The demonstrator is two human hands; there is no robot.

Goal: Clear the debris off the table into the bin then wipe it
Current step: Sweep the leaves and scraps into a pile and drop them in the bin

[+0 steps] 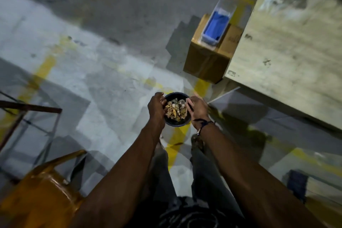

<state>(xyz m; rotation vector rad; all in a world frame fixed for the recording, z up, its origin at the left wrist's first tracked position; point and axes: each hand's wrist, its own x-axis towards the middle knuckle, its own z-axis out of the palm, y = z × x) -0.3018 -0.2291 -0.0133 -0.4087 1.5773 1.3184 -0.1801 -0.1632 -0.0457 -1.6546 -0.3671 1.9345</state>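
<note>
Both hands are over a small dark round bin (177, 110) on the floor, about 6 o'clock of frame centre. Left hand (157, 106) at the bin's 9 o'clock rim, fingers curled inward, cupping a clump of debris (175, 110). Right hand (198, 108) at the 3 o'clock rim, fingers bent toward the pile; cannot tell whether it holds scraps or only steadies them.

Progress, as judged: the debris is mostly at the bin, heaped at or above rim level. Tabletop (288, 46), at 2 o'clock, shows no loose bits, only dark smudges and streaks. Wiping looks not yet done.

Materials: debris is tan, yellowish and grey, crumbly, irregular flakes. Bin smooth, likely plastic. Tabletop pale, mottled, matte, with a squared edge. Floor is patchy grey concrete with worn yellow lines. A cardboard box (209, 55) at 1 o'clock carries a clear tray (224, 8) of blue material.
</note>
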